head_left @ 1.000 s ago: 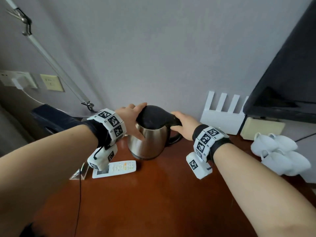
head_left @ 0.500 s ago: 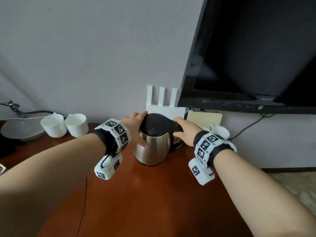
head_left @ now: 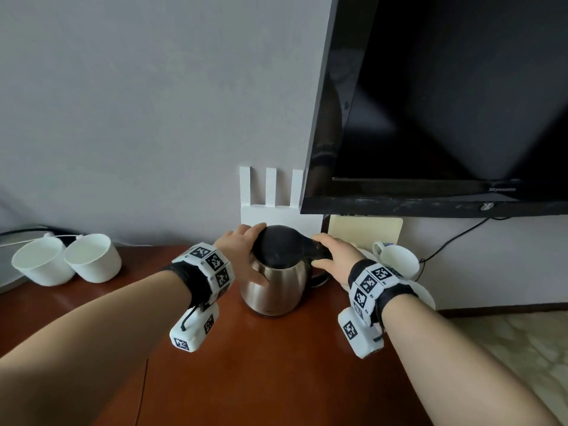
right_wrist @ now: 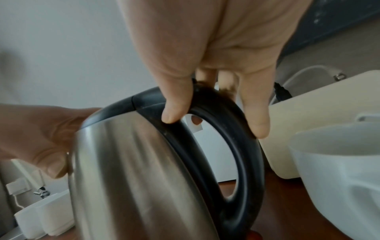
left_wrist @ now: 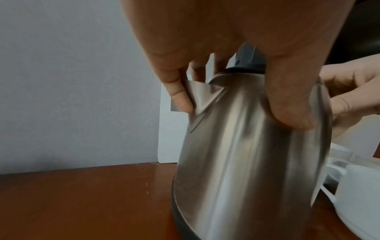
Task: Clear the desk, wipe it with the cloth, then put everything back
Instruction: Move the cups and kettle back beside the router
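A steel kettle (head_left: 273,290) with a black lid and handle is at the back of the reddish-brown desk (head_left: 261,364), in front of a white router (head_left: 270,192). My left hand (head_left: 250,253) grips its top, thumb on the steel body (left_wrist: 246,154) and fingers round the spout. On the other side my right hand (head_left: 322,252) curls over the black handle (right_wrist: 232,146). Whether the base touches the desk I cannot tell. No cloth is in view.
Two white cups (head_left: 67,259) stand at the back left. A white cup (head_left: 396,259) on saucers sits right of the kettle, before a cream box (head_left: 365,232). A black TV (head_left: 445,103) hangs over the right side. The desk ends at the right, above carpet.
Both hands have carried the kettle rightward along the desk, from beside a remote to in front of the router. The view swung right with it. In the last half second little moved.
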